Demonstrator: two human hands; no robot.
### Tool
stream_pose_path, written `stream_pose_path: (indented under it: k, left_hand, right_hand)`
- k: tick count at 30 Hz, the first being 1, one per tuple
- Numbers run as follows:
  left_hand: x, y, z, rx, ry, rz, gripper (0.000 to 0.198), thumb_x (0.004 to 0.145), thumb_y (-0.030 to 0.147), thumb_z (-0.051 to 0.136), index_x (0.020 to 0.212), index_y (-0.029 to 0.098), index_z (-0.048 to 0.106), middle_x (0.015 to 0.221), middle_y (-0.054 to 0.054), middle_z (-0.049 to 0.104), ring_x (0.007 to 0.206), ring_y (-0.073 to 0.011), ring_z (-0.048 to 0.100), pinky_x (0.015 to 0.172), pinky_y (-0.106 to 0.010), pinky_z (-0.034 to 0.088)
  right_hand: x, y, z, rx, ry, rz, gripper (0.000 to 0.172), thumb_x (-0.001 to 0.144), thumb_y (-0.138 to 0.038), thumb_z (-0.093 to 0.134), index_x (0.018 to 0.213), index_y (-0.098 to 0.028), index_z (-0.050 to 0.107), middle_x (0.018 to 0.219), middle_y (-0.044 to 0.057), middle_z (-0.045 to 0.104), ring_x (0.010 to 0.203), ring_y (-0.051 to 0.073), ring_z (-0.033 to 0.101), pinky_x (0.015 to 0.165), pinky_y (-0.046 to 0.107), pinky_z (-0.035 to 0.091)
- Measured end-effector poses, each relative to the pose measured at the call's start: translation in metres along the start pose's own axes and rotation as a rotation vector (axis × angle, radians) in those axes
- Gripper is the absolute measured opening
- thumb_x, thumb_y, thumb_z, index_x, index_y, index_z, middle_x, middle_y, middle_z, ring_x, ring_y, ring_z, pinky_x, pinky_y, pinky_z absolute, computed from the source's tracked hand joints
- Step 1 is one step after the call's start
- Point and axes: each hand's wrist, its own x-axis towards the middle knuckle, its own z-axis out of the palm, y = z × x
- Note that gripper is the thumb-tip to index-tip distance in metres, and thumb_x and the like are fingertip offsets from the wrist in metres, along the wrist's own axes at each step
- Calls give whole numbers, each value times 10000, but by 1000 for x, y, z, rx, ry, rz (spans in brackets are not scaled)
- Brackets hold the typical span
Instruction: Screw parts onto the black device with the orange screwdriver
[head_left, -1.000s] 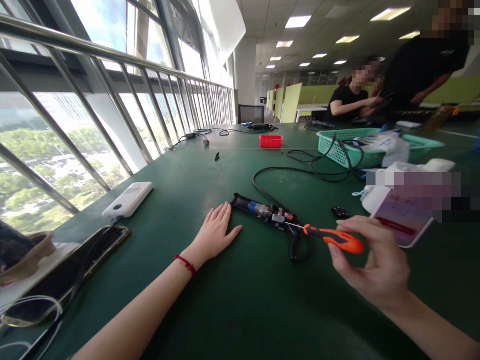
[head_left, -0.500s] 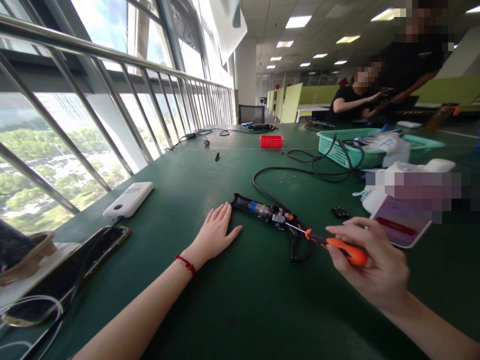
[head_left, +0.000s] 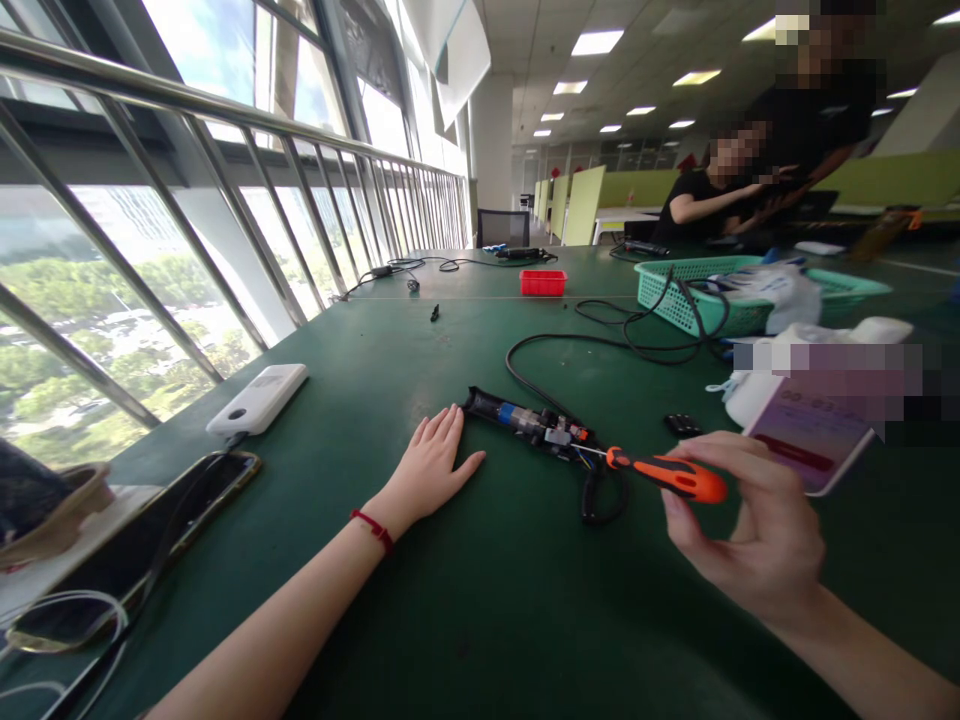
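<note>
An opened black electric tool (head_left: 517, 420) with exposed motor parts and wires lies on the green table. My left hand (head_left: 433, 462) rests flat on the tabletop, fingers spread, its fingertips by the tool's left end. In my right hand (head_left: 757, 520) is an orange and black screwdriver (head_left: 667, 474), gripped by its handle between thumb and fingers. The screwdriver's shaft points left, and its tip meets the inside of the tool near a grey part (head_left: 557, 437). From the tool runs a black cord (head_left: 540, 345) toward the back right.
A small black part (head_left: 682, 426) lies right of the tool. Beyond are a red tray (head_left: 544, 283), a green basket (head_left: 679, 300) and white bottle-like things beside a propped phone (head_left: 814, 440). On the left lie a white power bank (head_left: 259, 398) and a phone (head_left: 142, 550). Two people are behind.
My right hand has shifted slightly, its fingers loosened around the screwdriver handle, which has turned and sits a little higher. My left hand and the tool have not moved.
</note>
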Motion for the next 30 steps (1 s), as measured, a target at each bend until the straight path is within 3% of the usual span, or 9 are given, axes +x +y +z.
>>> stream_pose_path:
  k: [4, 9, 14, 19, 24, 30]
  left_hand:
    - [0, -1, 1, 0, 20, 13, 749, 887, 603, 222, 1427, 85, 228, 1472, -150, 237, 1369, -260, 203, 1124, -440, 173]
    - [0, 0, 0, 1, -4, 0, 771, 886, 608, 196, 1427, 59, 216, 1476, -153, 216, 1373, -264, 190, 1127, -443, 165]
    - [0, 1, -3, 3, -38, -12, 785, 884, 615, 177, 1434, 55, 187, 1488, -140, 186, 1381, -252, 163, 1137, -421, 138]
    - [-1, 2, -4, -6, -37, -18, 781, 885, 613, 192, 1432, 56, 195, 1484, -143, 197, 1379, -255, 172, 1136, -423, 143]
    - [0, 2, -3, 7, -42, -12, 786, 887, 614, 176, 1434, 51, 182, 1488, -140, 185, 1382, -253, 160, 1136, -426, 140]
    - [0, 2, -2, 26, -22, -9, 777, 887, 607, 184, 1428, 49, 205, 1482, -148, 206, 1377, -256, 181, 1133, -425, 152]
  right_hand:
    - [2, -2, -2, -83, -87, -20, 303, 739, -127, 625, 1023, -219, 569, 744, 15, 620, 670, 174, 587, 662, 385, 517]
    - [3, -2, 0, 6, -8, -21, 512, 689, -82, 649, 1166, -197, 501, 912, 60, 615, 819, 216, 602, 708, 413, 522]
    - [3, -2, 0, -51, -114, -70, 318, 728, -105, 633, 1026, -188, 561, 748, 19, 622, 678, 177, 595, 666, 390, 512]
    - [3, -2, 0, 1, -15, -11, 520, 689, -87, 652, 1173, -206, 500, 916, 57, 615, 822, 217, 604, 705, 411, 530]
    - [8, -6, -1, -60, -109, -52, 248, 760, -119, 599, 993, -196, 568, 722, 11, 601, 644, 157, 579, 625, 354, 512]
    - [6, -5, 1, 12, -37, -41, 499, 708, -81, 642, 1172, -184, 492, 903, 59, 613, 828, 207, 597, 693, 387, 527]
